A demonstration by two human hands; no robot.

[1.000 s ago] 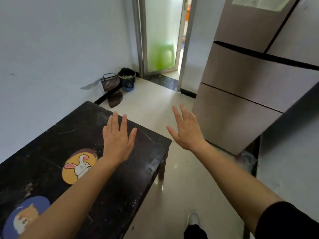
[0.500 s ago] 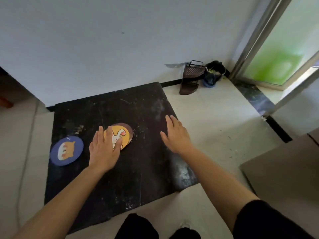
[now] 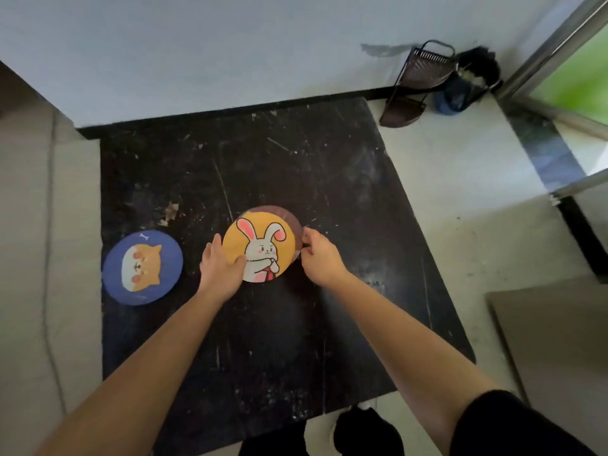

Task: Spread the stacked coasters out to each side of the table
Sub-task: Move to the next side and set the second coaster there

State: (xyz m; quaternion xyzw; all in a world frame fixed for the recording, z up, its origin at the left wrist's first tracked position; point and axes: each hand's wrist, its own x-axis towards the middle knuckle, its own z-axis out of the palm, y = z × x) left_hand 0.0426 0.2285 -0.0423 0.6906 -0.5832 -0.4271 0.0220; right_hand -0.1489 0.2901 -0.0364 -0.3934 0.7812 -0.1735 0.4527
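Note:
A small stack of round coasters sits at the middle of the black table (image 3: 263,340). On top lies an orange coaster with a white rabbit (image 3: 263,240); a brown coaster (image 3: 289,217) peeks out beneath it at the upper right. My left hand (image 3: 222,266) grips the rabbit coaster's left edge, thumb on top. My right hand (image 3: 317,255) pinches the stack's right edge, where the brown coaster shows. A blue coaster with an orange dog (image 3: 142,267) lies flat and alone near the table's left edge.
The table's far edge stands against a white wall. A dark wire rack (image 3: 416,82) and a black and blue bundle (image 3: 464,83) stand on the floor at the back right, by a door frame. Pale floor surrounds the table; my shoes (image 3: 362,429) show below.
My view has swung down over the table. Both hands have closed in from open, hovering poses onto the stack's two sides.

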